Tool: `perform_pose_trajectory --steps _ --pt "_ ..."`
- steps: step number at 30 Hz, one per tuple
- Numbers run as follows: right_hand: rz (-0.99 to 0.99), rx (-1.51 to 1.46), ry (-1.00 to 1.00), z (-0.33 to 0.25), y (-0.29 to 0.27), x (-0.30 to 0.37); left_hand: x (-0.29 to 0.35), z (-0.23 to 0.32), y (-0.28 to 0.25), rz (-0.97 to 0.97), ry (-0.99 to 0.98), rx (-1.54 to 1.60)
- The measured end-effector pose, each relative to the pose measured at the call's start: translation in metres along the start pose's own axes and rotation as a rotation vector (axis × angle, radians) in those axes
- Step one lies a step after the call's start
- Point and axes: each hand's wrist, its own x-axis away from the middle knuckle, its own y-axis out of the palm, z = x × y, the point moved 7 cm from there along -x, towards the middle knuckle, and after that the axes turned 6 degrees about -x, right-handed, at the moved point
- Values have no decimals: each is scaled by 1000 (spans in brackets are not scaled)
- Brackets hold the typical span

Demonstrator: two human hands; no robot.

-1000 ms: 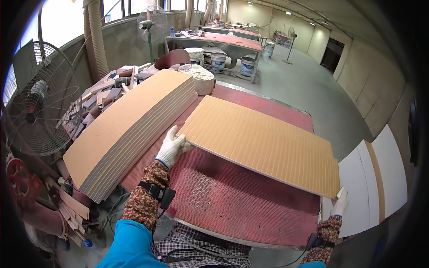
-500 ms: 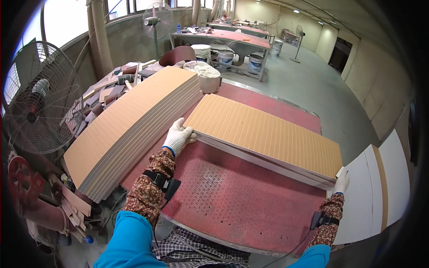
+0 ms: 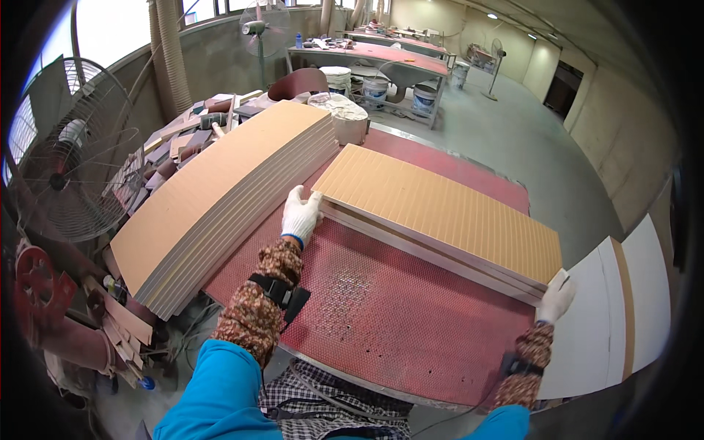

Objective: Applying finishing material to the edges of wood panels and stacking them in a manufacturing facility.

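Observation:
A tan board with grooves across its face (image 3: pixel 440 205) lies on top of white-edged boards (image 3: pixel 425 251) on a red, dimpled work table (image 3: pixel 411 330). A brown strip shows between its near edge and the board below. My left hand (image 3: pixel 302 213), in a white knit glove, grips its near left corner, fingers curled at the edge. At the opposite end, my right hand (image 3: pixel 557 297), also gloved, holds the near right corner, its thumb side against the edge. Some of the fingertips are hidden by the boards.
A tall stack of curved tan boards (image 3: pixel 227 191) stands left of the table. Beyond it are offcuts (image 3: pixel 176 143) and a white covered bucket (image 3: pixel 345 117). A large fan (image 3: pixel 66 161) is at far left. White panels (image 3: pixel 587 323) lean at right. Another table (image 3: pixel 381 55) stands behind.
The grooved board has shifted slightly away from me, showing more of the board beneath along the near edge. My left hand has moved a little with it. The view has tilted slightly.

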Motion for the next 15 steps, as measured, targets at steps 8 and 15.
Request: perform_pose_trajectory --steps 8,15 --pt "-435 -294 -587 -192 58 204 105 38 -3 -213 79 280" --pt "26 -286 -813 -272 65 149 129 34 -47 -199 73 413"
